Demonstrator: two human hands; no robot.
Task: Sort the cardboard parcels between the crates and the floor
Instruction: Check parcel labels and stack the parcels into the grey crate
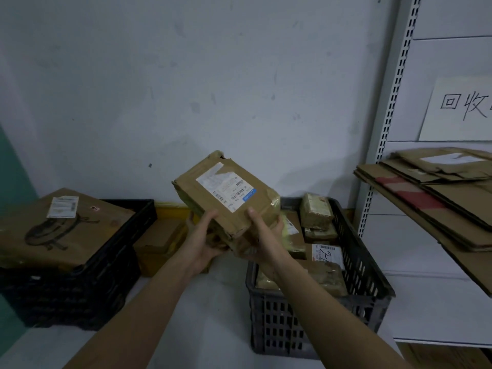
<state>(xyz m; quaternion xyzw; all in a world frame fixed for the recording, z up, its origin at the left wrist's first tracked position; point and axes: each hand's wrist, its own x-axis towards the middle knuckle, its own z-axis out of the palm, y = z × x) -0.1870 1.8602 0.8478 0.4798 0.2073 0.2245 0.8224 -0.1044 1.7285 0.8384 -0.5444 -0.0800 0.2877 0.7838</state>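
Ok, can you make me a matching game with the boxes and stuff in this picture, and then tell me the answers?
Things:
1. taped parcel
2. big printed box
3. flattened cardboard
4. grey crate

Places:
A. on the shelf
B. on top of the black crate
C. on the floor, parcels inside
D. held up by the left hand and right hand

Pairs: 1-D, 2-B, 3-A, 4-C

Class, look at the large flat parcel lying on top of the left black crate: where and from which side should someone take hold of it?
Grip the large flat parcel by its two opposite side edges, one hand each, coming from above. It is wide and flat and overhangs the left black crate, so those edges look free, though too broad for one hand.
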